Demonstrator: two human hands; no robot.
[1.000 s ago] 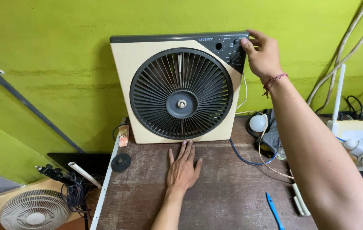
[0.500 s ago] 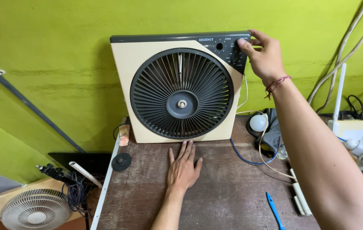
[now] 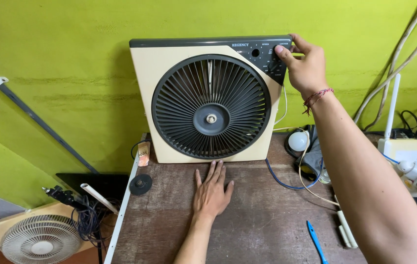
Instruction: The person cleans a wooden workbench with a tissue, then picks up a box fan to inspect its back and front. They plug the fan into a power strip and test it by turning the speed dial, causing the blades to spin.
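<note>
A cream box fan (image 3: 169, 98) with a round dark grille stands upright at the back of a brown wooden table (image 3: 267, 230), against a green wall. My right hand (image 3: 306, 63) grips the fan's top right corner, fingers on the dark control panel (image 3: 267, 54) with its knobs. My left hand (image 3: 212, 193) lies flat on the table, palm down, fingers spread, its fingertips just in front of the fan's base. It holds nothing.
A blue cable (image 3: 279, 178), a white bulb (image 3: 298, 141) and tangled wires lie right of the fan. A blue pen (image 3: 317, 242) and white markers (image 3: 345, 227) rest near the front right. A black disc (image 3: 141, 185) sits at the left edge. Another fan (image 3: 39, 239) stands on the floor, left.
My right hand's fingers have shifted slightly on the control panel. The left hand and the fan have not moved.
</note>
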